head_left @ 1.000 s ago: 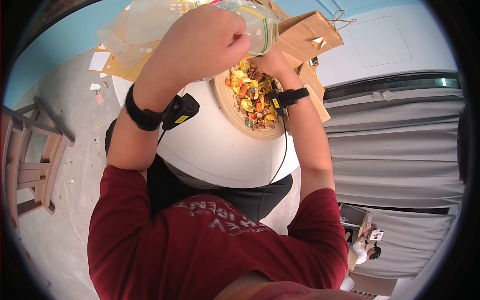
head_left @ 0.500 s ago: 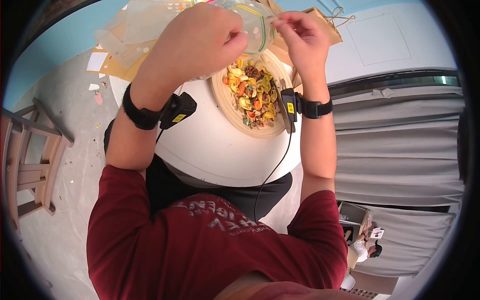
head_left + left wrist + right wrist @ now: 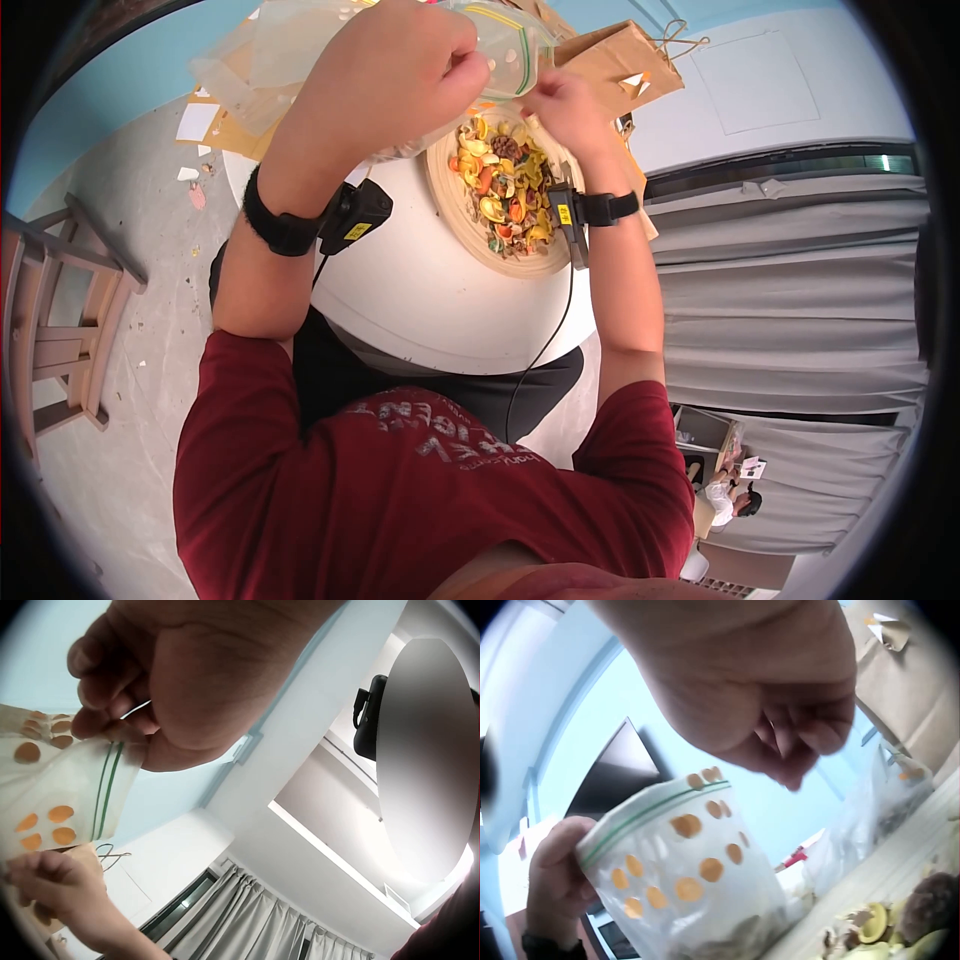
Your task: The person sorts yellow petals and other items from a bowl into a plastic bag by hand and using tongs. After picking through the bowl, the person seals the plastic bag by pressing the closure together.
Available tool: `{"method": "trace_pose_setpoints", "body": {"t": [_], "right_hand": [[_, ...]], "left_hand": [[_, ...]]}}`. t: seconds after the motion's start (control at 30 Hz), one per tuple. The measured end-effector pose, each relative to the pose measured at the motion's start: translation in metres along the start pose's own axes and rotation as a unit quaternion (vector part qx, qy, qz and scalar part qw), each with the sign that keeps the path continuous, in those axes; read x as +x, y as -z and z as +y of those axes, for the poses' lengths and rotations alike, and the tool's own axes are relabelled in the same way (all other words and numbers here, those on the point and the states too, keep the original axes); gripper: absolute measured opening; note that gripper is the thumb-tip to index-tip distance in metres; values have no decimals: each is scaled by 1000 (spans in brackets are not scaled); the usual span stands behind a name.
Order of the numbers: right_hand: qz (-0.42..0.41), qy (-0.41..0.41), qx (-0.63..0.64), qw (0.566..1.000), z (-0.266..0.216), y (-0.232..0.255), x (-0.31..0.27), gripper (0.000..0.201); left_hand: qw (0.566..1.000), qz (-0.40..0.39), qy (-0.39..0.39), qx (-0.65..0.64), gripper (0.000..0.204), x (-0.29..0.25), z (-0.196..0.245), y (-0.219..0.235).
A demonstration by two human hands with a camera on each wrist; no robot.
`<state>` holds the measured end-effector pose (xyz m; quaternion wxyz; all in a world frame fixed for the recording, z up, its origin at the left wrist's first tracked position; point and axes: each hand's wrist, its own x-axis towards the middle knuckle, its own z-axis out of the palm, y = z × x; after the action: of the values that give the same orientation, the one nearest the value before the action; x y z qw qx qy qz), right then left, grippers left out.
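My left hand pinches the top corner of a clear zip bag with orange dots and a green seal line. Some brownish bits lie in the bag's bottom. Loosely curled, the fingers of my right hand are beside the bag's mouth in the right wrist view, and nothing shows between them. Below that hand, a round wooden plate carries potpourri of yellow, orange and brown dried pieces, with a pine cone among them.
The plate stands on a white round table. Brown paper bags are at the back right, and another clear bag lies beyond the plate. A wooden chair is at the left. Scraps litter the floor. A person sits far off at lower right.
My right hand rose from the far side of the plate to the bag's mouth, then came back down toward the plate. My left hand stayed on the bag, shifting slightly.
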<state>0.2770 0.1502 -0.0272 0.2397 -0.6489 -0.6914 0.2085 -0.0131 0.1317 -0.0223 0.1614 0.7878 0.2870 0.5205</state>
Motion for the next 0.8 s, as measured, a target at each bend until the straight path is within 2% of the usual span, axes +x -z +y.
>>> {"method": "trace_pose_setpoints", "body": {"t": [0.1,0.13,0.27,0.33,0.43,0.53,0.63,0.73,0.8], "right_hand": [[-62,45,-99,992,9,-21,-3,22],[-59,72,-109,990,15,-27,-1,23],[-96,51,-171,979,-1,-36,-3,21],[-101,80,-160,979,7,-40,-1,18],[-77,110,-135,982,14,-38,-1,22],[-40,69,-114,990,15,-29,-4,13],[-5,18,-100,995,17,-19,-4,13],[29,26,-63,997,44,-9,9,14],[113,38,14,993,24,-5,2,14]], "left_hand": [[1000,15,-12,9,26,1,-4,2],[1000,16,-16,14,27,1,-4,2],[1000,14,4,7,27,0,-3,3],[1000,15,0,1,27,0,-3,3],[1000,12,-4,7,27,0,-5,3],[1000,11,0,5,27,0,-3,2],[1000,15,-5,14,27,0,-3,0],[1000,4,4,18,26,0,-1,0],[1000,3,3,14,26,0,-1,-1]]}}
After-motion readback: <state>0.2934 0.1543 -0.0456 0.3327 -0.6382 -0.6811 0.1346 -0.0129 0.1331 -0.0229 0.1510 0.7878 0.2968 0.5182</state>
